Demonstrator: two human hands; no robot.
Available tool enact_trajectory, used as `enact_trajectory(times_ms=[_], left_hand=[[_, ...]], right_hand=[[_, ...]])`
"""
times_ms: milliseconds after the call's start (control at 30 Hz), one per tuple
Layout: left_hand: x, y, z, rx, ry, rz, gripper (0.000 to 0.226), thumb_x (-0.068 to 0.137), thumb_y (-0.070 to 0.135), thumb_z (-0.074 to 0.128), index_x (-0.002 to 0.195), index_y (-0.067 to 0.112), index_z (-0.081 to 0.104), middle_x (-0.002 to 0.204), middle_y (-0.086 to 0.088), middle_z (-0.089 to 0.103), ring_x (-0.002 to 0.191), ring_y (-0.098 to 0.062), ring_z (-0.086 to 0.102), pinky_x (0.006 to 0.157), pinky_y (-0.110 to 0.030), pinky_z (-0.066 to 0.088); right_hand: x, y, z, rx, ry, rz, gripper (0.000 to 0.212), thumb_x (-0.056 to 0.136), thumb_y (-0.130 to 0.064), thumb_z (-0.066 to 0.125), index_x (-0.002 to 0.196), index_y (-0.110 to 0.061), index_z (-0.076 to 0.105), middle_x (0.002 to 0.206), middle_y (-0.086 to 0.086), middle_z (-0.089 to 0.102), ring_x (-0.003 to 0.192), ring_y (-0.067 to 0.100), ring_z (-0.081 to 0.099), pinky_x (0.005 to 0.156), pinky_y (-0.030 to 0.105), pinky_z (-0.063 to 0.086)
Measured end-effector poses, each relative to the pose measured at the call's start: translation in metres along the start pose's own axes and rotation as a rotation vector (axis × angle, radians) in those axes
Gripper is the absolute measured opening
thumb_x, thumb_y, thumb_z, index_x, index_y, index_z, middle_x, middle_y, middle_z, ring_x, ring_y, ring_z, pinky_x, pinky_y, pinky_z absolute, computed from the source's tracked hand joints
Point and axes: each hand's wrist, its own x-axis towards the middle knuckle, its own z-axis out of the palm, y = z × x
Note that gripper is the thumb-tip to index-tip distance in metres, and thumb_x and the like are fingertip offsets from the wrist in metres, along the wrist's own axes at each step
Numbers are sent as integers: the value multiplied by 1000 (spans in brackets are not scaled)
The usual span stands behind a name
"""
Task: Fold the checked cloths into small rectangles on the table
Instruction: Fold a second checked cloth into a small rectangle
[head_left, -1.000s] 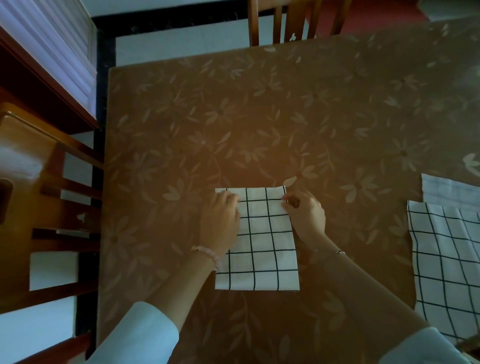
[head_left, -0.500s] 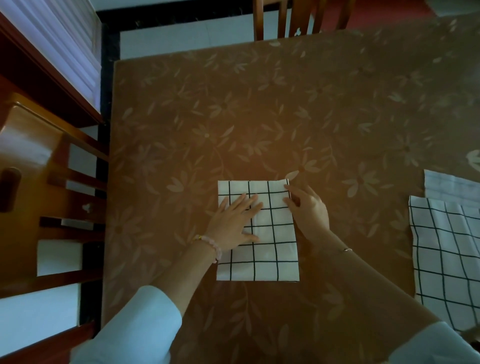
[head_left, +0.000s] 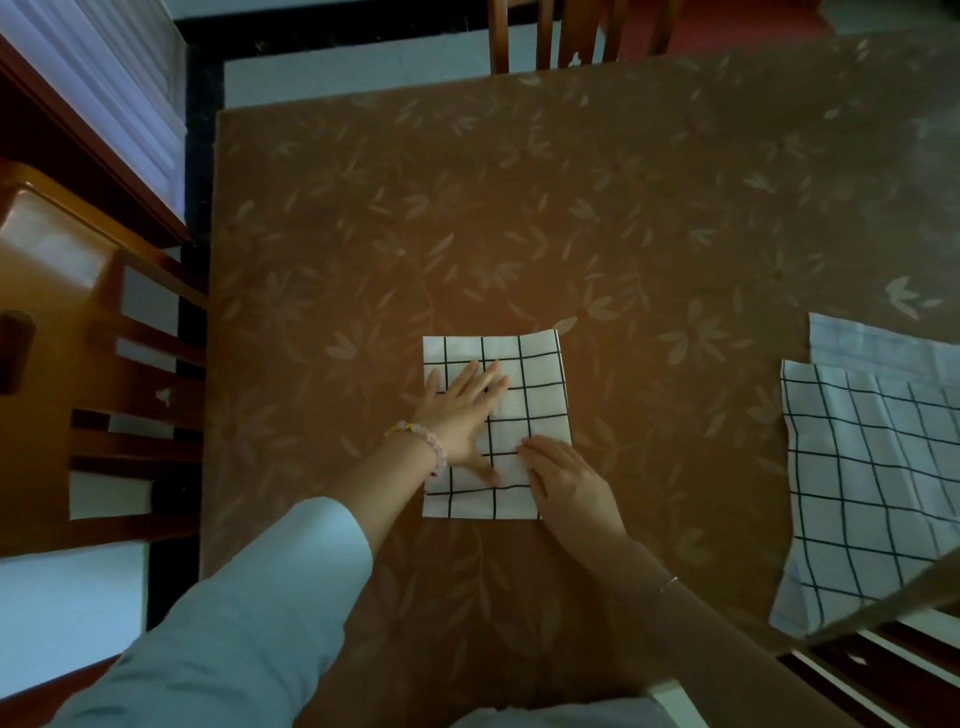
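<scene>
The folded checked cloth (head_left: 524, 384), mid-bench (head_left: 519, 197), is being pressed flat by the left hand (head_left: 460, 415) (fingers (head_left: 485, 376) released, spread); the right hand (head_left: 566, 480) rests flat at its near corner, nothing grasped. Another fold is likely called for.

- Folded cloth (head_left: 524, 374): white with a black grid of checks.
- Bench (head_left: 519, 218) covering: brown, printed with paler leaf and flower shapes.
- Unfolded cloth (head_left: 862, 478) at the bench's right edge: white, black checks.
- Sleeve (head_left: 249, 613): pale blue.
- Bracelet (head_left: 423, 439): pink beads, some yellow.
- Chairs (head_left: 78, 322): orange-brown wood.

White black-checked folded cloth (head_left: 524, 395) lies flat mid-table; unfolded cloths (head_left: 872, 467) lie at right edge.
</scene>
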Motion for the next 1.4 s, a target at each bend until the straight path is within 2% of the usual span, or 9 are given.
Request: enact_trajectory(times_ms=[133,267,367,467,533,633,767,967,1400], left_hand=[[-5,9,-3,55,27,-35,127,61,72,66,149,21,-11,155,3,-22,142,-21,-20,110,-58,-7],[-24,32,2,46,168,8,82,86,37,63,149,18,14,158,0,1,145,-21,0,115,-49,5],[-39,49,15,-161,321,19,43,92,13,50,134,16,45,143,0,39,132,-21,36,102,-31,33],[-48,53,24,-228,295,15,49,95,12,47,142,17,37,153,0,28,140,-18,24,108,-29,27],[-46,47,26,-226,256,36,48,96,13,45,143,18,36,155,2,23,142,-18,21,110,-32,26],[-43,40,28,-259,210,60,52,96,4,39,145,21,33,155,3,21,142,-20,22,112,-34,26],[-48,34,27,-179,190,83,75,87,-15,33,147,28,24,157,12,7,144,-13,9,112,-31,23],[-47,31,21,-187,84,118,72,88,-13,26,149,25,22,158,12,1,145,-10,2,117,-31,17],[-42,27,25,-217,60,116,70,90,-11,31,148,26,21,157,12,2,145,-11,3,117,-31,13]], right_hand=[[-12,7,6,-133,-56,-72,38,73,-1,74,110,-5,68,118,8,66,109,24,63,95,41,45],[-8,8,2,-96,-90,-70,35,78,-2,54,110,-7,69,119,7,66,110,25,63,86,49,53],[-6,5,-7,48,-219,55,42,90,2,43,126,-12,59,136,2,54,128,19,48,105,37,40],[-5,6,-21,295,-293,209,45,92,4,40,131,-14,54,138,0,51,129,14,46,107,21,34],[-4,6,-33,392,-146,355,39,94,0,42,125,-15,60,130,-2,56,103,10,61,84,7,43],[-11,9,-50,451,-7,664,28,94,-10,46,106,-23,68,104,-10,68,52,-1,48,46,10,35],[-30,13,-64,651,-214,959,26,94,-11,44,79,-24,61,58,-2,55,44,7,45,40,18,34],[-44,11,-58,771,-363,961,20,93,-10,50,104,-19,63,61,0,54,45,10,45,37,16,32],[-42,11,-60,1010,-295,911,18,88,-15,63,104,-23,65,62,-3,52,49,8,43,41,17,34]])
